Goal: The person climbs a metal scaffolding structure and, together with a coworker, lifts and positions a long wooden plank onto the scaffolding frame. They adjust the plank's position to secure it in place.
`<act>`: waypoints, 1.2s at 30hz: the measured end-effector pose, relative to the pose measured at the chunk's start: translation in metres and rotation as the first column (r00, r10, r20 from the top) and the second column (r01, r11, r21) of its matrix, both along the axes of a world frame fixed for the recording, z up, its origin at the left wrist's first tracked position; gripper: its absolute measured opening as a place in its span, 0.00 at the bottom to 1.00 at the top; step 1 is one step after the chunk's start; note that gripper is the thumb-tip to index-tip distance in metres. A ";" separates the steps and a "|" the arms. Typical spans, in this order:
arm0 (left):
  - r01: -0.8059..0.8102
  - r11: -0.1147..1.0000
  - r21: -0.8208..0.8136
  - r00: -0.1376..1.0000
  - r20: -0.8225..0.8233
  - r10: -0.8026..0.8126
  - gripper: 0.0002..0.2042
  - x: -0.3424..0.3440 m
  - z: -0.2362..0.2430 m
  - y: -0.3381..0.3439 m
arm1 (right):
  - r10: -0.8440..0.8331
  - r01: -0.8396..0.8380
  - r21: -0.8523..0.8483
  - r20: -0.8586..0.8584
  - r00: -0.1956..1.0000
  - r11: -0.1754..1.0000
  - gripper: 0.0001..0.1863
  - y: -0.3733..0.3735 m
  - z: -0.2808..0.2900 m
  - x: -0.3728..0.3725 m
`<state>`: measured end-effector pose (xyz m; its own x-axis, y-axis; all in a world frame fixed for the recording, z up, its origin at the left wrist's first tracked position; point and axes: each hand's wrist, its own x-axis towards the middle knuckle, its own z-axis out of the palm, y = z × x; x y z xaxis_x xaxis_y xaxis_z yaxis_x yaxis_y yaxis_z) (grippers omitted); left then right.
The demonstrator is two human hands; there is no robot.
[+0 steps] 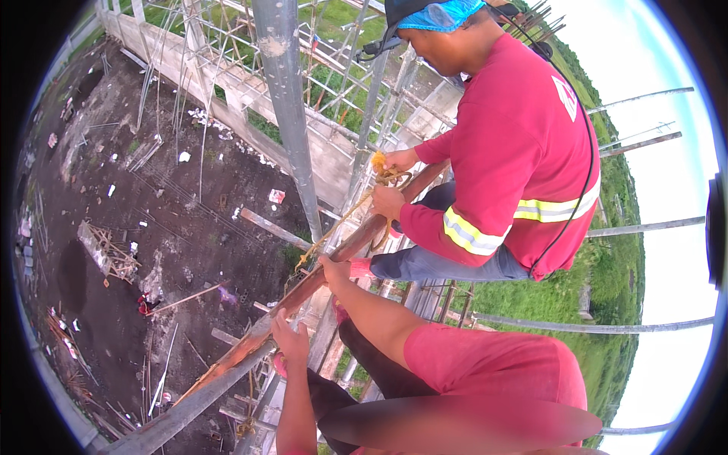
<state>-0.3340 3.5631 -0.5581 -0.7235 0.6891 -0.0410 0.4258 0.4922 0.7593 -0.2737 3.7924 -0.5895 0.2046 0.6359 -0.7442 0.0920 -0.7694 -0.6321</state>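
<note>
The left hand (291, 337), fingers loosely spread, meets the wooden beam (305, 291); its long axis slants forward-right past the right hand (334, 271), half-curled at its edge, grip unclear.

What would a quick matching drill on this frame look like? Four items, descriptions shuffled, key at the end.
Column 1
1. Rope
2. Wooden beam
3. Hairnet
4. Co-worker's sleeve

Column 2
A. Blue, worn on the head
B. Red, with a reflective band
C. Yellow, with a frayed end
D. Brown, running diagonally

Pairs: 1-C, 2-D, 3-A, 4-B
</note>
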 end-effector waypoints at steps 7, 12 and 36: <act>-0.320 0.834 -0.450 0.770 0.389 0.506 0.20 0.033 0.038 -0.210 | 0.059 -0.057 -0.023 0.124 0.990 0.998 0.43 0.003 0.001 0.001; -0.691 0.670 -0.273 0.628 0.233 0.742 0.32 0.006 0.117 -0.301 | 0.090 -0.078 -0.093 0.143 0.986 0.993 0.42 0.005 -0.002 0.002; -0.673 0.356 0.648 0.547 0.112 0.829 0.18 -0.214 0.304 -0.195 | 0.121 -0.106 -0.089 0.186 0.975 0.990 0.46 0.009 0.002 0.003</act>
<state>-0.5476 3.3677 -0.2537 -0.8801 -0.3368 0.3346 0.2798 0.2014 0.9387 -0.2712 3.8009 -0.5875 0.2777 0.6046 -0.7465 0.2945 -0.7933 -0.5329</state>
